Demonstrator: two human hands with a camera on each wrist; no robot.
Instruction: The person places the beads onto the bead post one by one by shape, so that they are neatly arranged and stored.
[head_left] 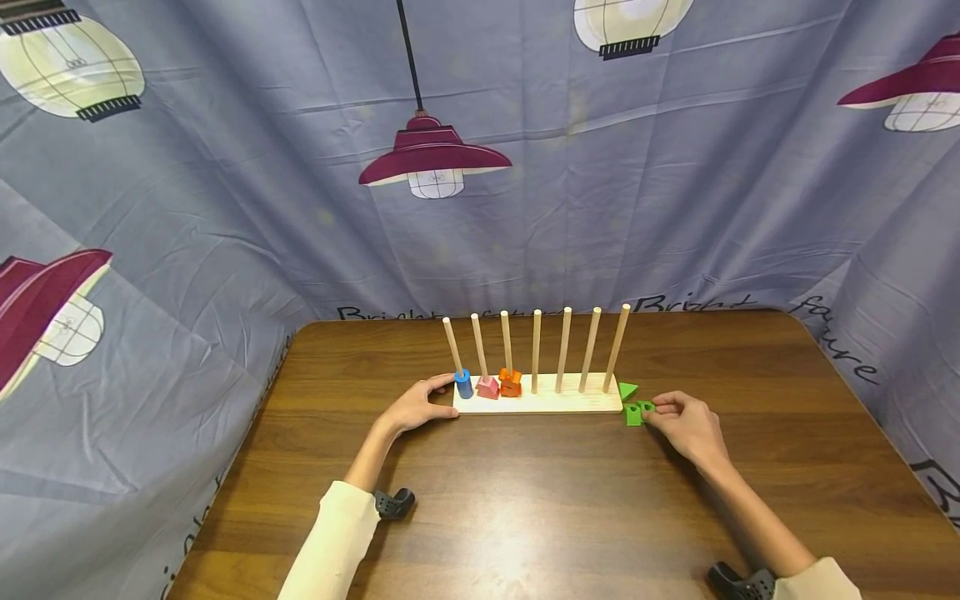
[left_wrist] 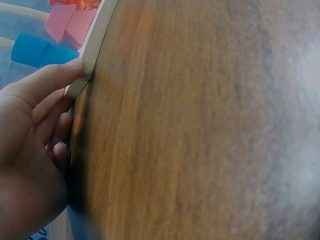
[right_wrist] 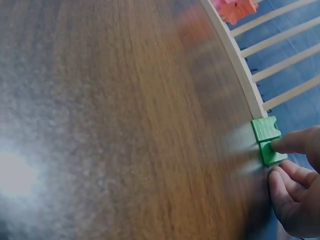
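A wooden peg board (head_left: 555, 405) with several upright pegs lies on the table. My left hand (head_left: 414, 406) holds its left end, the thumb (left_wrist: 70, 70) at the front corner and the other fingers round the end and back. Beside that hand, a blue cylinder (head_left: 464, 385) sits on the first peg, a pink block (head_left: 488, 388) on the second and orange pieces (head_left: 511, 383) on the third. Off the board's right end, my right hand (head_left: 688, 427) pinches a small green block (right_wrist: 272, 154). Touching that block on its left is another green block (right_wrist: 266, 129).
A green triangular piece (head_left: 627, 391) lies behind the green blocks, by the board's right end. Bare pegs (head_left: 564, 350) stand along the board's right part. The brown wooden table (head_left: 525, 500) ends at a grey-blue curtain (head_left: 480, 242) printed with lamps.
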